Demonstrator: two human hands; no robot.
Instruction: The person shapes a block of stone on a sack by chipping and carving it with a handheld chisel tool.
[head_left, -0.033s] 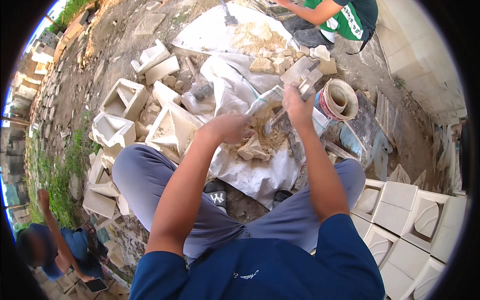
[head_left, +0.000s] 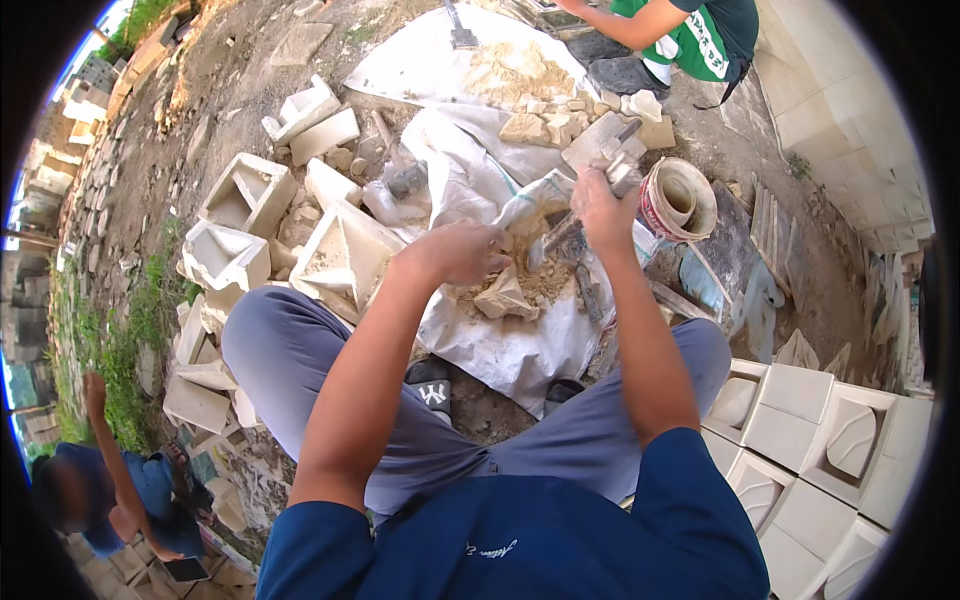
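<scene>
My right hand (head_left: 603,208) is wrapped round a hammer-like tool, tilted over the rubble. Its blocky head (head_left: 622,175) sticks out above the fist, and a flat, dusty lower end (head_left: 562,236) shows below. My left hand (head_left: 462,252) has curled fingers at the top of a pale, pointed stone piece (head_left: 505,297); the fingertips are partly hidden and blurred. Under the stone lie tan crumbs and powder (head_left: 560,278) on a white sack (head_left: 535,352) between my feet. A dark bar-like piece (head_left: 588,293) rests right of the crumbs.
Hollow pale blocks (head_left: 247,197) crowd the left, beside a loose hammer (head_left: 405,181). A bucket (head_left: 676,200) stands right of my right hand. Finished carved tiles (head_left: 790,425) are stacked lower right. One person (head_left: 680,45) crouches at the far right; another person (head_left: 130,495) is lower left.
My right hand and the tool have shifted slightly to the right, with the tool's head turned. My left hand and the stone piece have stayed in place.
</scene>
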